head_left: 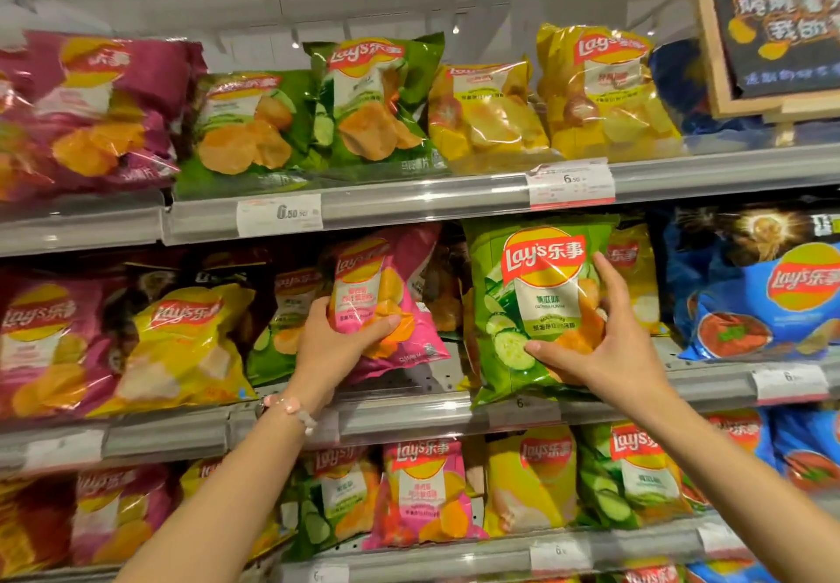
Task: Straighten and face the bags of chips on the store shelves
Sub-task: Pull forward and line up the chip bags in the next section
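My left hand [336,337] gripped the pink bag [382,296], tilted at centre frame; my right hand [604,346] clasped the green bag [532,305], upright just right of it. Bags at the left of the middle shelf [409,414] lay crooked, so much remained, I judged.

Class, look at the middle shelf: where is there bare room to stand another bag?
Bare perforated shelf floor shows between the pink chip bag, gripped by the left hand, and the green cucumber chip bag, gripped by the right hand. Everywhere else, bags crowd and overlap.
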A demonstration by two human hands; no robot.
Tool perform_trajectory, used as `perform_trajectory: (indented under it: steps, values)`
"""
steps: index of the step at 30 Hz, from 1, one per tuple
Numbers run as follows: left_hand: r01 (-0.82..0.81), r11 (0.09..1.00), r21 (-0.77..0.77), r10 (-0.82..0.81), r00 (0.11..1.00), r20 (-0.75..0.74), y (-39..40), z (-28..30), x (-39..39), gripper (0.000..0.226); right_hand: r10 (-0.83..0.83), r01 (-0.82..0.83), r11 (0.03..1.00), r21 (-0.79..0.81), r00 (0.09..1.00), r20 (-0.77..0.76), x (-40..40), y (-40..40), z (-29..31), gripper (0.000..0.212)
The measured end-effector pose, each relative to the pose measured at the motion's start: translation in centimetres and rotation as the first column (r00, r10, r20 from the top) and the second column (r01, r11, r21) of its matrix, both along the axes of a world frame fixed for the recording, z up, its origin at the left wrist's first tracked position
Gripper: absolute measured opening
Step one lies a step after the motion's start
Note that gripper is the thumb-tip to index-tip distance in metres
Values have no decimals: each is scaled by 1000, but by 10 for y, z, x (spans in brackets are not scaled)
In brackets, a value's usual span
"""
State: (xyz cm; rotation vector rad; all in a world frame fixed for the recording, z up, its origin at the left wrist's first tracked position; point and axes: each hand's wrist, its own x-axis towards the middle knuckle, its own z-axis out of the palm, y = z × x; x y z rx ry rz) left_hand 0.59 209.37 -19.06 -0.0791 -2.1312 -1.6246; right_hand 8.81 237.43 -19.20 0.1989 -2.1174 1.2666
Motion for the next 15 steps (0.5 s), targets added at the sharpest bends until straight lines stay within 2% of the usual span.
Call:
perform_trajectory:
  steps: [4,9,13,15]
  values:
    - [-12,1000,-9,11,998,-64,-29,6,16,70,-2,4,997,82,1000,-28,2,-23,1,119]
    - [-16,1000,-18,15,997,-74,-66,12,29,89,-6,9,990,139,1000,-24,-11,-68,4,117]
    - [4,1000,23,-2,995,-96,-88,12,39,76,-11,9,986,166,1000,11,-27,-104,1,118]
    - [37,998,47,-33,996,-85,-97,9,43,78,-20,14,979,203,999,28,-37,-121,-1,118]
